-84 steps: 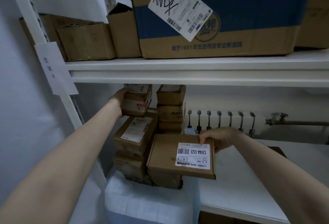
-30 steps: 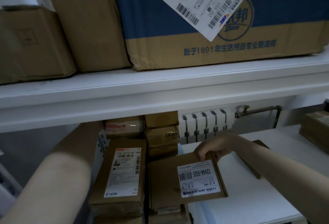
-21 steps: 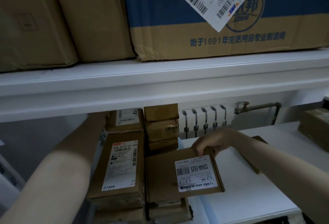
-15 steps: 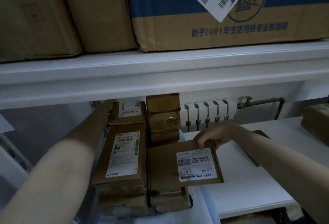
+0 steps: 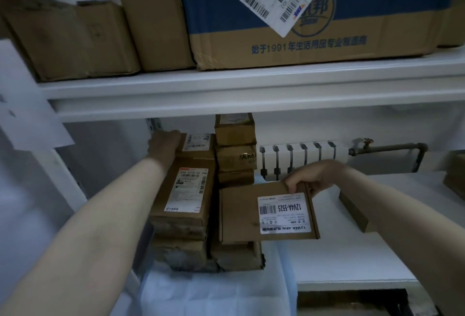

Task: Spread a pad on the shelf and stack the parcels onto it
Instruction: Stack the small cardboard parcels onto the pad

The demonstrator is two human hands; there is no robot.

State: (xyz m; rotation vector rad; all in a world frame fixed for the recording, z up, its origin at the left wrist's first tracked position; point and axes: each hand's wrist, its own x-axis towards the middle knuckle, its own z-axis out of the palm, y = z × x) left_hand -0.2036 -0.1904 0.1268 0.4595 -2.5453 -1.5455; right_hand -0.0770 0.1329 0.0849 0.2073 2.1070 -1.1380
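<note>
Pale blue sheet pad (image 5: 201,293) covers the left end of the white metal shelf (image 5: 352,255) and carries close-set stacks of brown cardboard parcels (image 5: 235,158). The left hand (image 5: 164,143) curls its fingers round the left end of a small labelled brown parcel (image 5: 198,146) topping the rear left stack. The right hand (image 5: 314,175) pinches the far edge of a flat brown parcel with a white barcode label (image 5: 241,212), which sits over the front right stack and overhangs it to the right.

Blue carton (image 5: 314,14) and pad (image 5: 201,295) run past frame edges.
</note>
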